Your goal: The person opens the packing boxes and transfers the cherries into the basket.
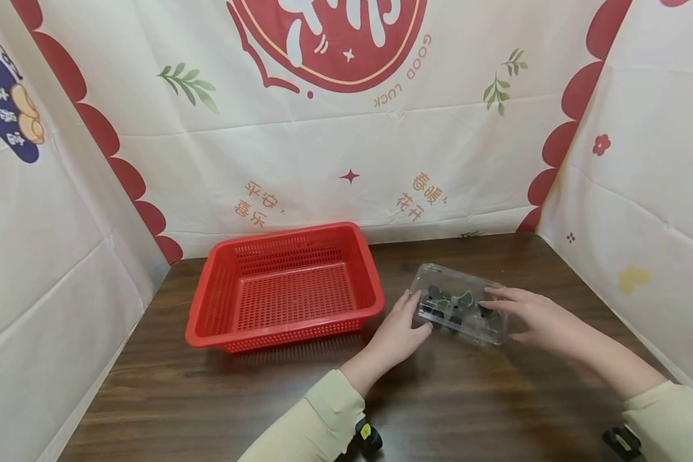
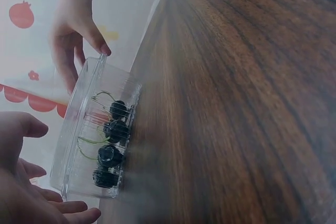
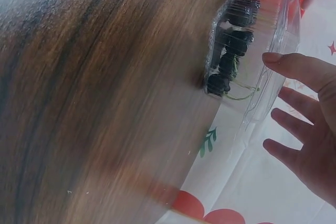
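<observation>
A clear plastic clamshell box with a lid sits on the right half of the table. Several dark round fruits with thin green stems, resembling cherries, lie in its base. My left hand is at the box's left end, its fingers extended alongside the lid rim, thumb apart. At the opposite end my right hand reaches over the lid, with spread fingers. The right wrist view has its thumb at the lid and the other fingers loosely extended beside the box.
A red perforated plastic basket stands left of the box on the dark wood-grain table. White printed cloth hangs behind the table and along both sides. Dark wrist devices are worn at the sleeves.
</observation>
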`<state>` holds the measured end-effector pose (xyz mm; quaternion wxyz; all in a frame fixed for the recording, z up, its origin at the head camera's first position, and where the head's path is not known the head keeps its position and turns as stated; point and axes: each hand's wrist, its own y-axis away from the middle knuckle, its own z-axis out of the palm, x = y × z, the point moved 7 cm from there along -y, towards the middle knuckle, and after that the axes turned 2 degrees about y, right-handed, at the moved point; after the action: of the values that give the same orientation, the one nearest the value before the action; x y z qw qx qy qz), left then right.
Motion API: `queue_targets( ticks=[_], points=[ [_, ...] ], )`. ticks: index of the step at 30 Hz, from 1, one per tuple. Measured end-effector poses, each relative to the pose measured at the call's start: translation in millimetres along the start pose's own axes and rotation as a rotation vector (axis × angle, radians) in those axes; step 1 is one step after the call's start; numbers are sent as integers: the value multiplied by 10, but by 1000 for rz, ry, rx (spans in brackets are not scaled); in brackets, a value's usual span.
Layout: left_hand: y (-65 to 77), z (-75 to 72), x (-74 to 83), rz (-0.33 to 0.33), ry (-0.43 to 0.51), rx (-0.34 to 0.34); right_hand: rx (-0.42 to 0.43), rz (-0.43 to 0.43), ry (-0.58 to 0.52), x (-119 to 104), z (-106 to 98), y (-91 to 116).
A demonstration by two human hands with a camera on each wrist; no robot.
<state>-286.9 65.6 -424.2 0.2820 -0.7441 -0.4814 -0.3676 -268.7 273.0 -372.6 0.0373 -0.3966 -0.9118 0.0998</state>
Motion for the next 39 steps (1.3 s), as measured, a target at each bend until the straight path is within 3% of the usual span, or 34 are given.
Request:
queue_targets(
  ticks=[8,16,24,30,36,39],
  points=[
    [-9,16,-10,1,20,7,-28,15,0,-12,1,2],
    [-32,-22,-42,-32,78,95,55,-43,54,-61,-28,-15],
    [-48,-7,-85,-45,93,87,54,-26,84,-80,7,-56],
    [-56,-39,-85,-43,145,122,54,-20,78,-123,4,-74],
    [-47,-39,-138,-120,214,147,93,-42,99,-167,13,-93],
    [-40,-40,-134,-124,237,153,107,-45,118,-183,18,-114]
  ],
)
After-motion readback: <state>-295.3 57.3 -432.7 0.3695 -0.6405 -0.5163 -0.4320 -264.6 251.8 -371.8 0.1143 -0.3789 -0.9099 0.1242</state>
